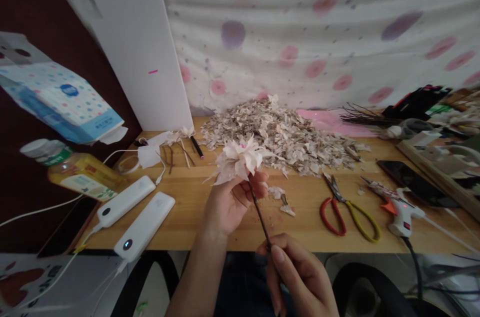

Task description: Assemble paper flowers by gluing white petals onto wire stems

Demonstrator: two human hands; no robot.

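My left hand (232, 204) grips a handmade flower (238, 159) of pale pink and white petals just below its head, with the fingers curled around the top of a thin dark stem (260, 217). My right hand (298, 274) pinches the lower end of that stem between thumb and fingers, close to my body. Behind the flower, a large heap of dry, papery petal scraps (279, 139) covers the back of the wooden table (187, 229). A few loose scraps (287, 209) lie just right of the stem.
Red-handled scissors (333, 217) and yellow-handled pliers (362, 222) lie to the right, beside a hot glue gun (401, 214) and a black phone (416, 184). Two white power banks (144, 227) and a yellow bottle (84, 174) stand left.
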